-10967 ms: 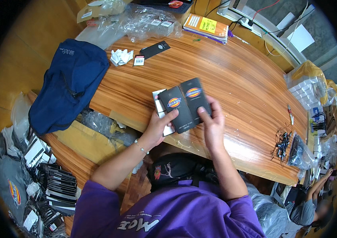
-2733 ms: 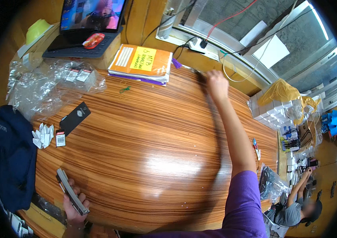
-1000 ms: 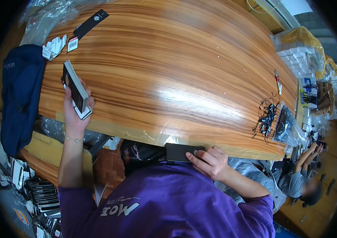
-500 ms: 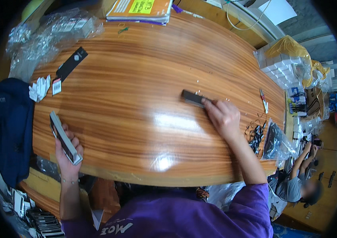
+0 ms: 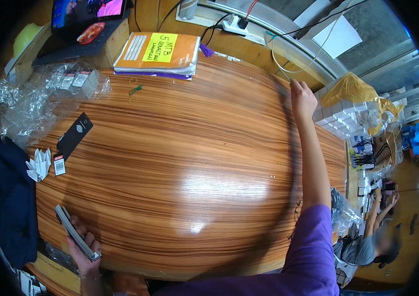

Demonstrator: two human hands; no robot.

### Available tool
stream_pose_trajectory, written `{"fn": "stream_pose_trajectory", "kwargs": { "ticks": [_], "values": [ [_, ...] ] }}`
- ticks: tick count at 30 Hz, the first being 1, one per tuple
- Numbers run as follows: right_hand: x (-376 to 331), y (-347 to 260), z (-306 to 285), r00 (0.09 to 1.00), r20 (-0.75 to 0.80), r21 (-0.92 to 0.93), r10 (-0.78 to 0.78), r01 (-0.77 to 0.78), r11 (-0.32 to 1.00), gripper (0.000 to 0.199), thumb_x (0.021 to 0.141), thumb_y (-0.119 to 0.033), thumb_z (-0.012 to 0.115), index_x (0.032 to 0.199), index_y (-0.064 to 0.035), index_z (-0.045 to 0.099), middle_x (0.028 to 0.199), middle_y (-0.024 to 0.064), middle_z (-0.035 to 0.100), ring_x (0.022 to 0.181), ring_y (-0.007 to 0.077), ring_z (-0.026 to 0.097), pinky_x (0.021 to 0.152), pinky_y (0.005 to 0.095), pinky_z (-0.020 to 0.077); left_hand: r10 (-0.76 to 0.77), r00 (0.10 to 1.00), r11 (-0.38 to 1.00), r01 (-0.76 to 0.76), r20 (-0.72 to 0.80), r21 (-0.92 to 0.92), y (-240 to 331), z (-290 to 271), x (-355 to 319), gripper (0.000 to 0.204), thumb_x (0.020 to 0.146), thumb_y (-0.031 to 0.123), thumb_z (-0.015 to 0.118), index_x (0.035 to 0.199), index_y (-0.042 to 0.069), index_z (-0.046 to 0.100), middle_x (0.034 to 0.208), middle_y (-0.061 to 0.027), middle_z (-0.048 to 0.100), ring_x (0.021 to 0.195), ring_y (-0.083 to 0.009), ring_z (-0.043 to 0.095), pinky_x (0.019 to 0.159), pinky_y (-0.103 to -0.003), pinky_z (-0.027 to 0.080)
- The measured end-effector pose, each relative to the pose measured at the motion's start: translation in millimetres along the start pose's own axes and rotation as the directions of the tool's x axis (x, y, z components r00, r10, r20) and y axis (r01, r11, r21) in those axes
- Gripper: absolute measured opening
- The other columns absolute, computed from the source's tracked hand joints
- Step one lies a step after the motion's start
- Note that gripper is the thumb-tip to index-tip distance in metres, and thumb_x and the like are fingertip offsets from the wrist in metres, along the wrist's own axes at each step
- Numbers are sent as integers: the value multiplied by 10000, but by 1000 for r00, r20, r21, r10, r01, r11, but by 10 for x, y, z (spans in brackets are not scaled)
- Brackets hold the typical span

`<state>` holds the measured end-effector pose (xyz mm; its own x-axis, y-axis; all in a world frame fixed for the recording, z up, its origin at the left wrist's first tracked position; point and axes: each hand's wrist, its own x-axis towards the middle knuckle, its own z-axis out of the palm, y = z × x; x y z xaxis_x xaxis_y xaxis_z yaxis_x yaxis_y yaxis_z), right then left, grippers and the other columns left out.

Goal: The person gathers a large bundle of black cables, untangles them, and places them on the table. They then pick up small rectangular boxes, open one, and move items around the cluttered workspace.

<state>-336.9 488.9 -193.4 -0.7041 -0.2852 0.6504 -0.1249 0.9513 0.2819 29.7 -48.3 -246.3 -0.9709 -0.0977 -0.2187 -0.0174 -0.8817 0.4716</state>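
My left hand (image 5: pixel 82 249) is wrapped round a thick stack of narrow cards (image 5: pixel 75 233), held on edge near the table's front left. My right arm is stretched to the far right edge of the table. There my right hand (image 5: pixel 303 101) has its fingers drawn together, beside a pale looped cable (image 5: pixel 274 56); what they hold, if anything, is hidden. On the left of the table lie a long black hang tag (image 5: pixel 76 134), a small white label tag (image 5: pixel 59 166) and a crumpled white paper (image 5: pixel 39 164).
Clear plastic bags (image 5: pixel 32 106) spread over the far left, near a laptop (image 5: pixel 78 37). An orange notebook (image 5: pixel 138 52) lies at the back. White boxes (image 5: pixel 340 116) are stacked at right. Dark blue cloth (image 5: pixel 12 197) covers the left edge. Another person (image 5: pixel 367 246) sits at far right.
My right hand has swung from mid-table to the far right edge; the dark strip it held no longer shows. The view has shifted farther back. My left hand keeps the card stack.
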Motion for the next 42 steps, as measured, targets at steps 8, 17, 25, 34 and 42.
{"fn": "stream_pose_trajectory", "kwargs": {
  "ticks": [8,17,25,34,42],
  "values": [
    [-1014,-1462,-1673,760,-144,532,-634,599,598,227,678,-154,668,898,-107,641,638,-4,497,540,102,483,433,230,368,-11,997,1000,10,72,6,26,-65,-6,364,885,250,532,1175,168,328,922,25,557,490,-30,335,401,-170,287],
    [-246,-885,-326,969,106,215,-223,197,957,77,768,-135,578,831,-126,621,628,83,484,544,254,530,470,367,427,33,996,999,-32,-82,18,2,5,-43,424,853,264,584,1147,161,297,850,21,525,474,-46,350,380,-194,323],
    [195,-62,-128,989,-149,119,-9,27,993,60,796,-192,577,822,-147,608,682,31,566,588,241,585,480,343,451,-21,1000,999,21,-3,-45,44,20,0,408,862,243,570,1177,151,327,899,9,545,500,-53,330,413,-191,296],
    [-1527,-29,-2243,995,69,58,-67,63,996,164,665,-26,648,823,-61,621,774,73,601,724,254,567,630,337,429,-55,992,982,75,116,-176,36,17,34,329,903,177,493,1170,116,310,953,-59,549,514,-69,335,455,-209,323],
    [-2417,-684,-2928,963,230,344,-138,52,938,265,595,-68,624,857,-61,660,809,65,604,713,204,551,604,331,405,-90,987,978,112,131,-174,69,62,56,325,893,150,504,1162,92,331,942,-48,549,514,-57,302,464,-204,298]
  ]
}}
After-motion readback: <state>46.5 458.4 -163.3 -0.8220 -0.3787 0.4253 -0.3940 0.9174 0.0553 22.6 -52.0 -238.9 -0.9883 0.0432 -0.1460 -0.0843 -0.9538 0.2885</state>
